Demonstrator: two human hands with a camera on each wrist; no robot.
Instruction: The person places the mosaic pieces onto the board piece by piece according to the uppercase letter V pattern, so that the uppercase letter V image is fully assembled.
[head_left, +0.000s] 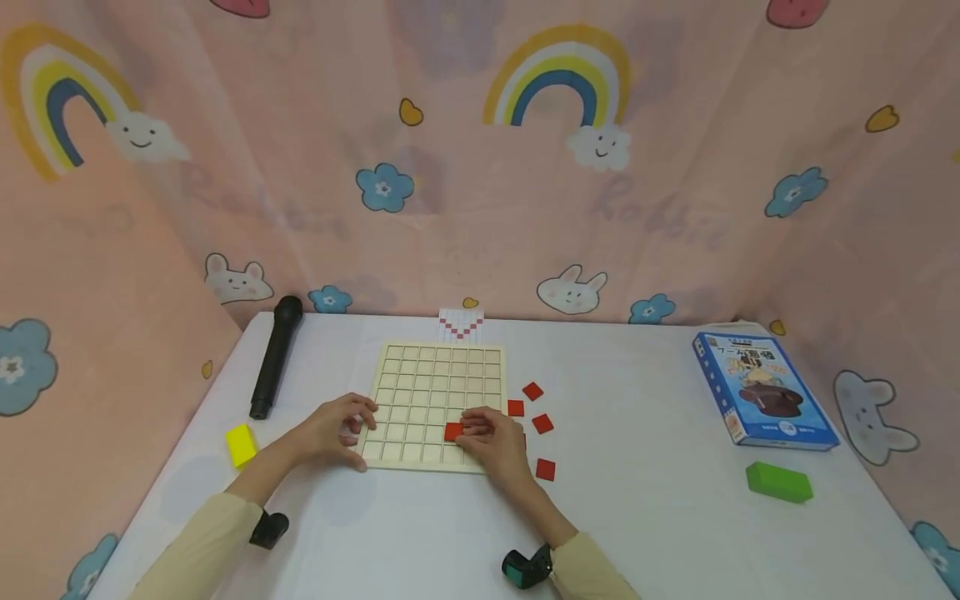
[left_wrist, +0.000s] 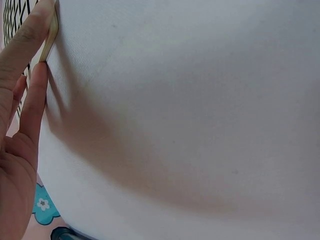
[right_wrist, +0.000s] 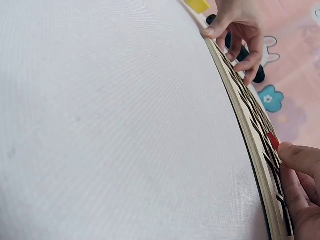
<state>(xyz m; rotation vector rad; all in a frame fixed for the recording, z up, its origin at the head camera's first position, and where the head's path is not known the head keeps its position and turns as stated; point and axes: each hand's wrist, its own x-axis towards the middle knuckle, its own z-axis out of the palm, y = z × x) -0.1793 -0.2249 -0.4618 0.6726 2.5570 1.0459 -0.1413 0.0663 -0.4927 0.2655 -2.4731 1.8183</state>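
A pale wooden grid board [head_left: 408,380], split into small square cells, lies flat on the white table. At its left side is my left hand [head_left: 327,430], with its fingertips on the edge and the thumb by the near corner. Over the lower right cells, my right hand [head_left: 495,447] pinches a red square tile [head_left: 453,432] between thumb and fingers; the tile also shows at the fingertips in the right wrist view. Several loose red tiles [head_left: 545,470] lie to the right of the board, one partly covered by the right hand.
Behind the board stands a small card [head_left: 461,326] with a red pattern. A black microphone-like stick [head_left: 277,357] and a yellow block [head_left: 242,446] lie left. Right are a blue box [head_left: 765,390] and a green block [head_left: 779,482]. A pink curtain [head_left: 465,225] surrounds the table.
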